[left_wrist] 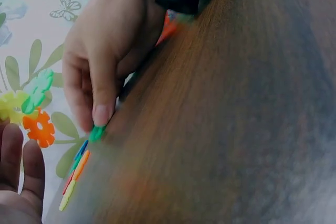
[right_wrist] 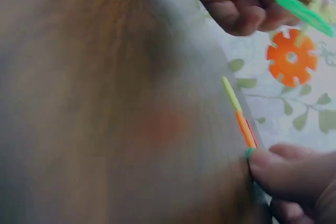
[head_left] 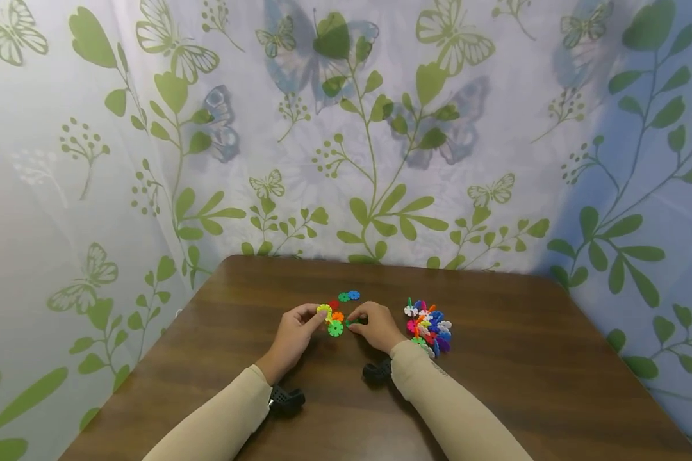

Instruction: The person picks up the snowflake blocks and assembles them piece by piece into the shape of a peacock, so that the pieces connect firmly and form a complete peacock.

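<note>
Small notched plastic building discs are in both hands. My left hand (head_left: 293, 334) pinches a joined cluster by its yellow disc (head_left: 324, 309); a green disc (head_left: 336, 328) and an orange disc (right_wrist: 292, 57) stick out from it, raised above the table. My right hand (head_left: 376, 326) pinches another green disc (left_wrist: 97, 132) between thumb and fingers, low at the tabletop. That disc is mostly covered by the fingertips. Just beyond the hands, flat discs lie on the table: a red one (head_left: 334, 305), a green one (head_left: 344, 297) and a blue one (head_left: 354, 295).
A heap of many-coloured discs (head_left: 429, 326) sits on the brown wooden table (head_left: 496, 384), right of my right hand. Black devices (head_left: 288, 400) are strapped at both wrists. A patterned cloth (head_left: 369, 160) hangs behind the table's far edge.
</note>
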The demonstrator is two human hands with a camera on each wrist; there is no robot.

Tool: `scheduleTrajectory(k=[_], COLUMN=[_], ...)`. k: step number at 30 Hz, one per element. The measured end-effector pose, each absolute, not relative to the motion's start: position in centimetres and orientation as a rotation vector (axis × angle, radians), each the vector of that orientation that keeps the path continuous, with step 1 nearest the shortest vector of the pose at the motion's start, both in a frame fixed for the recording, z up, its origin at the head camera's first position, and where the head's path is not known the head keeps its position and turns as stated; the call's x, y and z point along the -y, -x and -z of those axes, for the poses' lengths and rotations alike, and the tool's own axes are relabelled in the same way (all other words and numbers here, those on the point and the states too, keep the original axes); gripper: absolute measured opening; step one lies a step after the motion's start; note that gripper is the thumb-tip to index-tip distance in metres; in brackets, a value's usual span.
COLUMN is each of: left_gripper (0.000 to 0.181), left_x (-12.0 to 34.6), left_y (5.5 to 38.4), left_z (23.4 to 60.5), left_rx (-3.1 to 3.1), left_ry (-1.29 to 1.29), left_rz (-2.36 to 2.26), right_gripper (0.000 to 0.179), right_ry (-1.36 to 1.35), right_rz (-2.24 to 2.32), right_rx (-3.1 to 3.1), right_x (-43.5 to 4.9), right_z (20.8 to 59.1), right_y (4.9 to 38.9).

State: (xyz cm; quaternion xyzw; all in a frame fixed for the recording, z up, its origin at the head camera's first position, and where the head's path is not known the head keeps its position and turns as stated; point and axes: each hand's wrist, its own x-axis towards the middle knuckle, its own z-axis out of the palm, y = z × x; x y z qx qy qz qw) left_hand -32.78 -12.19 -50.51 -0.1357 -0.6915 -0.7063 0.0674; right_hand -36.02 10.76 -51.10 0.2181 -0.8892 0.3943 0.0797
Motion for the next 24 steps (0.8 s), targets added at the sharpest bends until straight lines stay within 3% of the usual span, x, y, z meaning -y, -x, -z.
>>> scheduleTrajectory(k=[24], left_gripper=[0.014], left_x=[12.4], left_y=[32.7], left_z=[50.3], left_rx=[2.275], left_ry=[0.707], left_rz=[1.881], right_gripper=[0.024], right_ry=[-0.897], right_rz=[-1.908], right_rx=[2.216], right_x=[-12.4], right_z=[49.0], right_y=[32.0])
